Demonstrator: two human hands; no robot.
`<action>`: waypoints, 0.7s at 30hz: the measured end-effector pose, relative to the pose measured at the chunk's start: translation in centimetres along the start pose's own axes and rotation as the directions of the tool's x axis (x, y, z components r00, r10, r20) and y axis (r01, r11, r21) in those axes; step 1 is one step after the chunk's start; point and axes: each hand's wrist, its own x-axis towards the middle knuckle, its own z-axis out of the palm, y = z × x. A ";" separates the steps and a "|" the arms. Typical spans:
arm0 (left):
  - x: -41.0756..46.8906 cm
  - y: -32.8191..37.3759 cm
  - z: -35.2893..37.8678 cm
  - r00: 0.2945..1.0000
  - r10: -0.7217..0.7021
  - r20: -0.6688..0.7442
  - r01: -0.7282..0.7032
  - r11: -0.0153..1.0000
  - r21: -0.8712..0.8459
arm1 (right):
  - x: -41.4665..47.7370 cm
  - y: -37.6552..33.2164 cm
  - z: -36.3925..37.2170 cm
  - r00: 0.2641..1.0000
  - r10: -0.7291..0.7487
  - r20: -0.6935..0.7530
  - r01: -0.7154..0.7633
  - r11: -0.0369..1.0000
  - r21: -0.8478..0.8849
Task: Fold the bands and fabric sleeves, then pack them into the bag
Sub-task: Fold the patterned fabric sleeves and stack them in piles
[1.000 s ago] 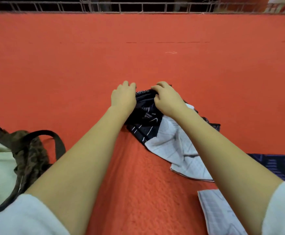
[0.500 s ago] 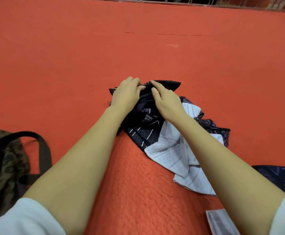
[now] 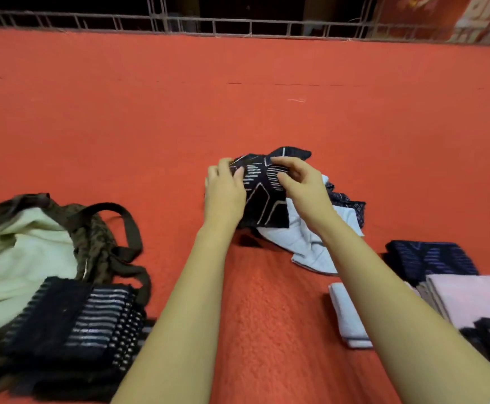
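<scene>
A dark navy fabric sleeve with white line patterns (image 3: 264,193) is lifted a little off the red blanket. My left hand (image 3: 225,191) grips its left edge and my right hand (image 3: 302,188) pinches its upper right edge. Beneath it lies a crumpled pile of pale blue cloth (image 3: 311,243) and more dark patterned fabric (image 3: 348,202). The camouflage bag (image 3: 92,243) with a pale lining sits open at the left, dark straps splayed. Folded dark striped pieces (image 3: 92,322) lie at the bag's mouth.
Folded stacks sit at the right: a navy piece (image 3: 430,258), a pink one (image 3: 474,295), a pale blue one (image 3: 346,313). The red blanket (image 3: 238,112) stretches far ahead to a metal railing (image 3: 238,24).
Both hands have lifted the dark patterned sleeve up from the pile and spread it between them. The camera tilted back, bringing the bag and folded stacks into view.
</scene>
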 end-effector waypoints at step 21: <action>-19.1 -5.4 -5.4 0.902 -0.371 0.221 0.386 0.922 -0.028 | -16.8 2.7 1.1 0.897 0.420 0.140 -0.424 0.906 -0.001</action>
